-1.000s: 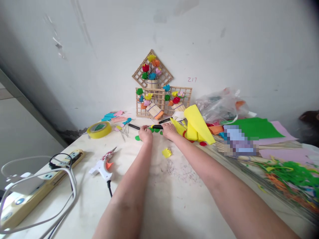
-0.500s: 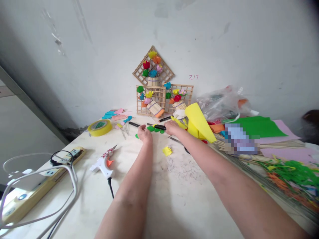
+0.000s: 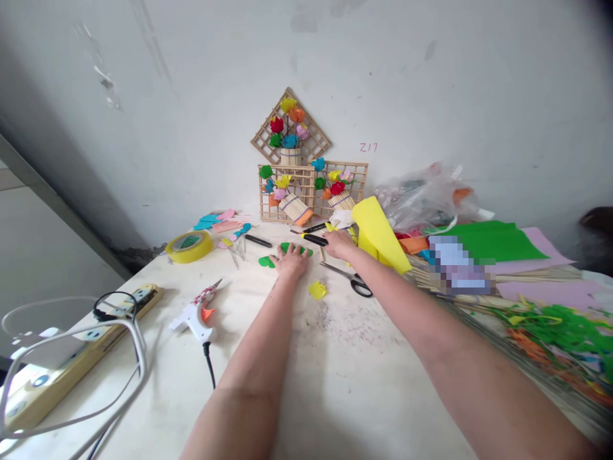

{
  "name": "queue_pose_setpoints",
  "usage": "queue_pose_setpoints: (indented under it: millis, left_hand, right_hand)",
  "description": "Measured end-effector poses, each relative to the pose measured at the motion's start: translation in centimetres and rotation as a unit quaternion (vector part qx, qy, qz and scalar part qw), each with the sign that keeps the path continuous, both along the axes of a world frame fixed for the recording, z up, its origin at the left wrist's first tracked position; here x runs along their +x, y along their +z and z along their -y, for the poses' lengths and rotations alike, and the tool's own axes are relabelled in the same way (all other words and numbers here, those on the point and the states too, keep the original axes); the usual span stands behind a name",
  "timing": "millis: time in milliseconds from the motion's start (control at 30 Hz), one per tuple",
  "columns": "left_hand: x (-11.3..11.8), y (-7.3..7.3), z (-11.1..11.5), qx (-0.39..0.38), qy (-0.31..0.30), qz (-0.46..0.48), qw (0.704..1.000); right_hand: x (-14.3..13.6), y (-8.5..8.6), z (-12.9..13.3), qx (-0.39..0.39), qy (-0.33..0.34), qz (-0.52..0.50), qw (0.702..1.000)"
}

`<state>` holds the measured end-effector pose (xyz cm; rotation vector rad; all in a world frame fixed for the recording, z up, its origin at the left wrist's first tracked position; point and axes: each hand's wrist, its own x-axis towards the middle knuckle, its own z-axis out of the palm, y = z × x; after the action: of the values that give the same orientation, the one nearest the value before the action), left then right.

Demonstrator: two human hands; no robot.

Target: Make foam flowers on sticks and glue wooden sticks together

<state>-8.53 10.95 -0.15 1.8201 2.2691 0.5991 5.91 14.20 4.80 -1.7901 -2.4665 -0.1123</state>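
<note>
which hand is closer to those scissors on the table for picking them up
Right. The right hand sits just above the scissors; the left hand lies flat on green cutouts, farther away.

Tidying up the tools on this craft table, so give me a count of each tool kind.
Glue gun: 1
Scissors: 1
Yellow tape roll: 1
Black markers: 3
Power strip: 1
Total: 7

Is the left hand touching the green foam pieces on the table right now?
Touching. The head view shows the left hand lying flat with its fingers spread over the green foam pieces, no gap visible between them.
</note>
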Motion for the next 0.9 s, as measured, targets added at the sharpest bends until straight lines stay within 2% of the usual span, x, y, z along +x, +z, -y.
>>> queue_pose_setpoints:
  millis: [100,233,333,433,500,633,700,767,833,900]
  left_hand:
    - [0.8,0.8,0.5,-0.002,-0.02,-0.039,0.999]
    - [1.1,1.6,1.0,0.044,0.011,-0.096,0.994]
    - [0.6,1.3,0.8,0.099,0.003,-0.118,0.988]
    - [-0.1,0.7,0.5,0.073,-0.016,-0.116,0.99]
    - [-0.3,0.7,0.4,0.062,-0.005,-0.121,0.991]
    - [-0.5,0.9,0.5,0.117,0.042,-0.117,0.985]
    - [-0.6,0.8,0.4,0.146,0.02,-0.105,0.984]
    - [-0.7,0.5,0.2,0.154,-0.036,-0.095,0.983]
    - [-0.7,0.2,-0.2,0.131,-0.074,-0.08,0.985]
    - [-0.7,-0.1,-0.6,0.106,-0.079,-0.072,0.989]
  right_hand:
    - [-0.2,0.0,0.4,0.001,-0.006,-0.003,1.0]
    - [-0.7,-0.1,0.7,-0.009,0.004,-0.021,1.0]
    - [-1.2,-0.3,0.7,0.001,0.017,-0.023,1.0]
    - [-1.8,-0.5,0.6,0.007,0.027,-0.024,0.999]
    - [-2.4,-0.7,0.5,0.013,0.034,-0.026,0.999]
    - [-4.0,-1.1,0.7,0.023,0.039,-0.025,0.999]
    - [-4.7,-1.3,0.9,0.028,0.046,-0.026,0.998]
    - [-5.1,-1.5,0.9,0.034,0.059,-0.029,0.997]
    - [-5.0,-1.6,0.6,0.019,0.077,-0.036,0.996]
    - [-4.4,-1.5,-0.1,-0.025,0.106,-0.05,0.993]
